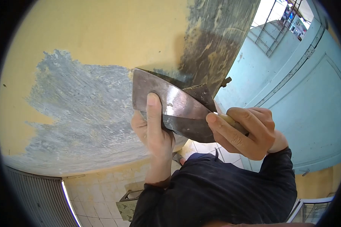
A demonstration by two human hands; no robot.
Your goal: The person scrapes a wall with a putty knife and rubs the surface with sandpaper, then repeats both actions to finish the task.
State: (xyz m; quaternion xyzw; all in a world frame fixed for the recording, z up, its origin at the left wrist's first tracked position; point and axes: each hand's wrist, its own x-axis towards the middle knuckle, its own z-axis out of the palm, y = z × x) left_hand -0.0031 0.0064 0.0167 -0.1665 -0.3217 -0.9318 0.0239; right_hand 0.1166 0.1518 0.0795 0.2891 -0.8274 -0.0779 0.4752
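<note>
Scraper (174,96) is in both hands, in front of the yellow wall (113,30), where a grey coat (79,94) is spread in rough strokes. Right hand (250,130) is closed around the short handle (226,118), with the thumb and fingers folded near the place where the metal begins. Left hand (157,140) is partly closed: the thumb lies flat on the face of the blade, and the other fingers go behind, where I cannot tell exactly how they hold. Under the blade there is a dark piece (189,130), wide and curved; it seems that the left hand supports this also, but its kind is not clear to me.

For good control, I think the right hand should guide the angle from the handle, firmly but without force, while the left thumb only steadies the flat face. It is better to keep this thumb away from the edges, because a thin edge could cut the skin if the blade slips. The two metal-looking faces should meet evenly, with light pressure, so that neither one tilts. Pale blue door (310,109) is at the right side, behind the right hand.
</note>
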